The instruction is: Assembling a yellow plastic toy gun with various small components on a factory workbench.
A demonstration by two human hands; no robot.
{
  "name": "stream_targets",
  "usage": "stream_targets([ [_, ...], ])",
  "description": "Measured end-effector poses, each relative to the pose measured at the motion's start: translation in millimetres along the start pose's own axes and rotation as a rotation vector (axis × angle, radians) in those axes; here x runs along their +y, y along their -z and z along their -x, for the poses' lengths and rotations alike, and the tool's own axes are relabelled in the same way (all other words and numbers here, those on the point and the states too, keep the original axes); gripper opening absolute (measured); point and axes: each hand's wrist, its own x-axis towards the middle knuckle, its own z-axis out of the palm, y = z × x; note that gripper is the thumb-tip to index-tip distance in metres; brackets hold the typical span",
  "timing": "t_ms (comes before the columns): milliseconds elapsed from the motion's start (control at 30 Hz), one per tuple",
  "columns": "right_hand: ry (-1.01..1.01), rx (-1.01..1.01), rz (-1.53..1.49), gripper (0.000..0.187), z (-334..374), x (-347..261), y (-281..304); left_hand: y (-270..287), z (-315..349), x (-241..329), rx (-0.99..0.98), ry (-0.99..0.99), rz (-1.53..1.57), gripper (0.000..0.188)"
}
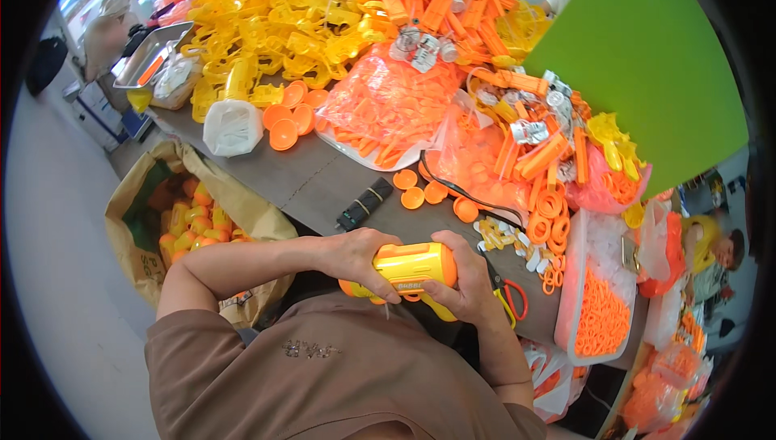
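Observation:
Close to my body, a yellow and orange plastic toy (411, 264) lies sideways between both hands. My left hand (362, 260) wraps its left end, the thumb resting on the near side. At the other end, my right hand (467, 280) grips the orange cap, thumb below and fingers over the top. A yellow part juts out beneath the toy by my right palm; how it joins is hidden. Just beyond the hands, a black cylindrical tool (364, 204) lies on the dark table (311, 185). Scissors (512, 298) with red and yellow handles are right of my right hand.
Yellow housings (283, 23) and orange parts (440, 3) heap up across the table. Orange cups (283, 134) and rings (550, 204) lie nearer. At right stands a clear bin (570, 310) of orange pieces. A paper sack (242, 209) of toys is at left. A green panel (647, 60) rises behind.

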Motion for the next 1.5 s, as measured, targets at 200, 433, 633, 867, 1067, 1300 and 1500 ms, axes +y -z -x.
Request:
stream_targets([
  [200,-0.144,0.041,-0.258,0.063,3,20,-7,3,-1,8,0.031,0.047,0.018,0.064],
  [433,-0.118,-0.036,-0.413,0.058,-3,30,-14,-19,13,-5,0.154,0.142,0.053,0.055],
  [633,-0.191,-0.225,-0.503,0.062,-23,39,-21,-23,33,-13,0.293,0.132,0.228,0.057],
  [867,-0.329,-0.067,-0.768,0.045,-65,31,-33,29,45,-28,0.376,0.077,0.732,0.071],
  [1067,-0.391,0.126,-0.735,0.04,-74,35,-46,63,47,-22,0.292,0.066,0.275,0.064],
  [1300,-0.514,0.172,-0.809,0.058,-67,46,-45,89,18,-44,0.245,0.178,0.607,0.056],
  [1500,-0.553,0.239,-0.805,0.072,-38,38,-33,82,14,-60,0.241,0.16,1.009,0.048],
])
